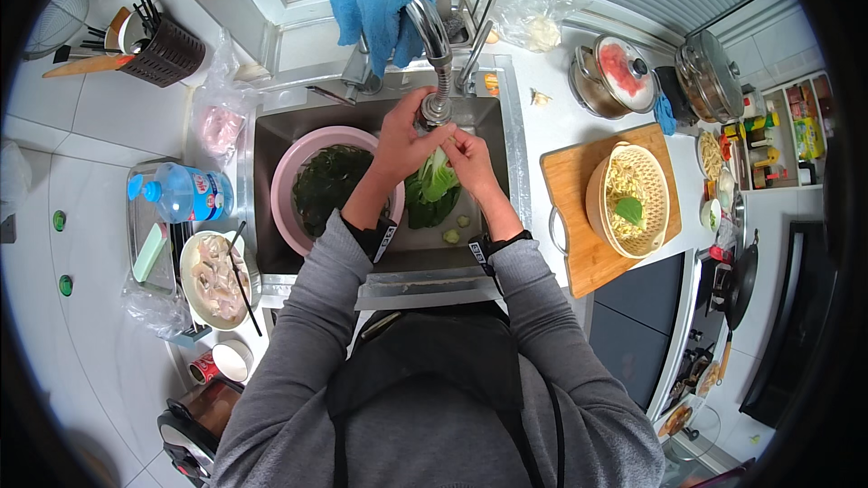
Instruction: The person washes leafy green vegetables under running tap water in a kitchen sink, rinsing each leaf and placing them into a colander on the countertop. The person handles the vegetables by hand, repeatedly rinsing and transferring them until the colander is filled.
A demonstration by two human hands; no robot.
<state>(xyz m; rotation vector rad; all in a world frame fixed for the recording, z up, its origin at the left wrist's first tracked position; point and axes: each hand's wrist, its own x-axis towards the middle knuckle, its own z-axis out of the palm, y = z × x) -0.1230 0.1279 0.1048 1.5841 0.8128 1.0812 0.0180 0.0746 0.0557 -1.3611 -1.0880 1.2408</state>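
My left hand (pixel 405 141) is beside the spray head of the chrome faucet (pixel 436 108), its thumb reaching under the outlet towards my right hand. The faucet partly hides its fingers, so its grip is unclear. My right hand (pixel 472 161) pinches the pale stem end of a bok choy leaf (pixel 437 176) just below the outlet. More dark green leaves (pixel 434 211) lie beneath it in the steel sink (pixel 488 123). Two cut bok choy ends (pixel 451 236) rest on the sink floor. To the left, a pink basin (pixel 285 179) holds dark green strips (pixel 329 183) in water.
Right of the sink, a strainer basket (pixel 654 183) of bean sprouts with one green leaf stands on a wooden cutting board (pixel 576 257). A lidded pot (pixel 614 78) is behind. At left are a bowl of pale raw meat (pixel 217 278), chopsticks (pixel 244 285) and a blue-capped bottle (pixel 193 193).
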